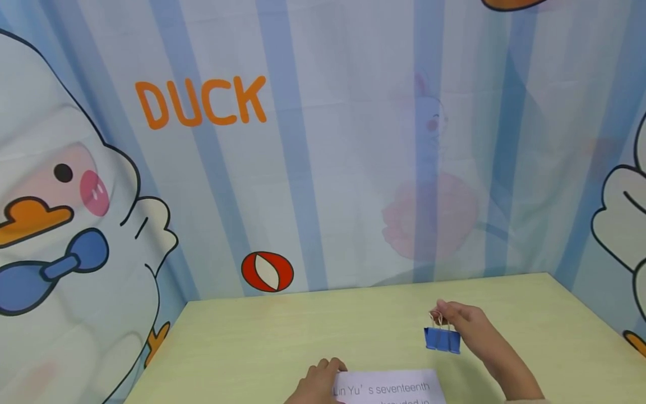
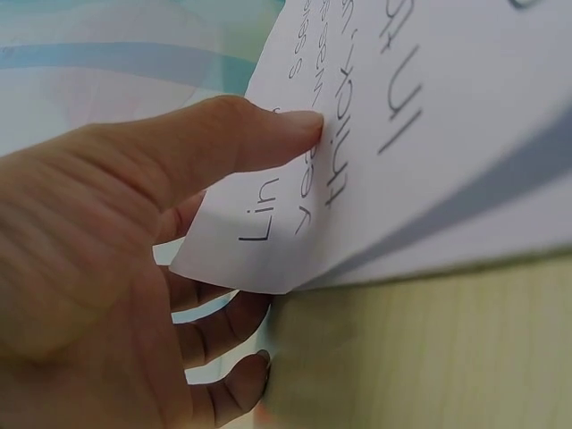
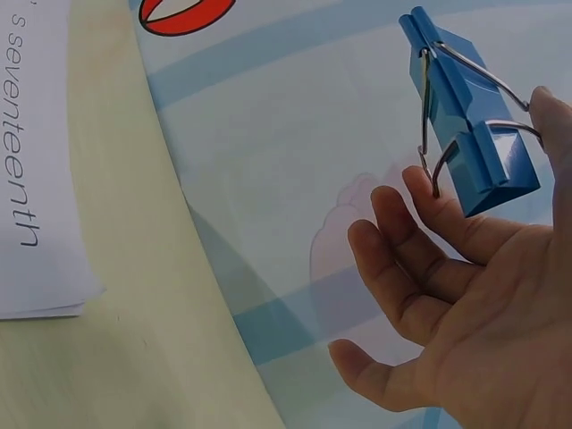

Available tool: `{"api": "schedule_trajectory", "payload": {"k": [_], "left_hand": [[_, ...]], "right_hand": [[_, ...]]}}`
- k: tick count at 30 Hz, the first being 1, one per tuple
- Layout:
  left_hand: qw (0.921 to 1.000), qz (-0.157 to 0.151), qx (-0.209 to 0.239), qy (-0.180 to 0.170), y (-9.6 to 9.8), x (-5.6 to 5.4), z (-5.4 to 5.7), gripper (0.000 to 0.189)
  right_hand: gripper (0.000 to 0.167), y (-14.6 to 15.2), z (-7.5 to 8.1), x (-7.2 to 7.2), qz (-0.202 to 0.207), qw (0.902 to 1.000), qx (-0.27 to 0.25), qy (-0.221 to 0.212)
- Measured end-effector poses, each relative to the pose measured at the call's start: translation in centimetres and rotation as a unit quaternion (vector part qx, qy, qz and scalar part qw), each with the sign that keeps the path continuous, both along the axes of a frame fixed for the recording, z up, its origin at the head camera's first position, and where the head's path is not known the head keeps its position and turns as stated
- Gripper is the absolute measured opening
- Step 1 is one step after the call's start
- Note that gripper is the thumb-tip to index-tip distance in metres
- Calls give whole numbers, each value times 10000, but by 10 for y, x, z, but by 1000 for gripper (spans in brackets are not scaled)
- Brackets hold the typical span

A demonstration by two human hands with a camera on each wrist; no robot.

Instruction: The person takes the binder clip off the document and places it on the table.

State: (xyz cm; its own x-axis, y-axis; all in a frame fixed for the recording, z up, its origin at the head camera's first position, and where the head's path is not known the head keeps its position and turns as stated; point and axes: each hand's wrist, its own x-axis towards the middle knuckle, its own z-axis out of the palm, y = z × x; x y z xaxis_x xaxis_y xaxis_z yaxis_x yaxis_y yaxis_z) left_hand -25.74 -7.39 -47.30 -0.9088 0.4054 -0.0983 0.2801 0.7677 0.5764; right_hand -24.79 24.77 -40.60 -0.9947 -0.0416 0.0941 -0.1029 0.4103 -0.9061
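In the head view my right hand (image 1: 469,328) holds a blue binder clip (image 1: 442,340) above the table. The right wrist view shows the clip (image 3: 474,125) with its wire handles between thumb and index finger; the other fingers are loosely bent. My left hand (image 1: 315,384) grips the upper left corner of a stack of printed paper (image 1: 391,381) at the bottom of the head view. Seen from the left wrist, the thumb presses on the top sheet (image 2: 429,170), which curls up at this corner, while other fingers reach underneath.
A pale yellow table (image 1: 282,331) spreads under both hands. Behind its far edge hangs a striped blue and white curtain (image 1: 353,140) with duck drawings and the orange word DUCK. The clip is to the right of the paper.
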Motion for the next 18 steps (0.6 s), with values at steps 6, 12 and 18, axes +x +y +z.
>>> {"api": "schedule_trajectory", "payload": {"k": [6,12,18], "left_hand": [[10000,-58,6,73,-2,0,-1,59],[9999,-83,38,104,-2,0,-1,59],[9997,-96,15,210,-3,0,-4,58]], "right_hand": [[51,6,-3,-2,-3,9999,156,-61],[55,13,-9,-6,-53,9991,326,-271],[54,18,-14,-8,72,9985,273,-460]]}}
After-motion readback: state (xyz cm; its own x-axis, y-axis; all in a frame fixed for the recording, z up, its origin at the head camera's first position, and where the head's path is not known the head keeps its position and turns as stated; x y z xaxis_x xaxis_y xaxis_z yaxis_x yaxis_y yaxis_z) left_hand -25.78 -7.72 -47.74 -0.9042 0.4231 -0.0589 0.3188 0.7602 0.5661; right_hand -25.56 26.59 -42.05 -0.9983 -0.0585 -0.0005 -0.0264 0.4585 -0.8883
